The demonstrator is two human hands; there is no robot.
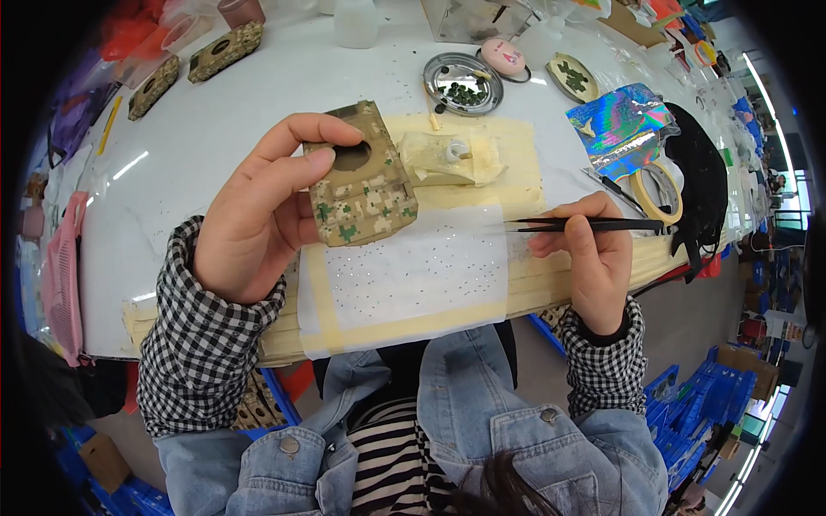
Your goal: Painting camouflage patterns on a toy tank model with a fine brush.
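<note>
My left hand [258, 193] is closed around a camouflage-patterned plastic housing [366, 202] with a round hole near its top, held tilted above the table. Between the thumb and fingers of my right hand [594, 258] is a pair of black tweezers [594, 224], tips pointing left. Whether anything sits between the tips is too small to tell. Below and between my hands, a white sheet [387, 322] is taped to the table edge, with many tiny dark and shiny specks scattered over it. Just beyond it sits a tape-wrapped block [422, 163] with a small white ring on top.
A round metal dish [433, 69] holds small dark green pieces; a pink round case [502, 57] touches it. To the right lie a tape roll [637, 192], a holographic pouch [632, 116] and a black cloth [701, 172]. More camouflage housings [225, 53] rest far left.
</note>
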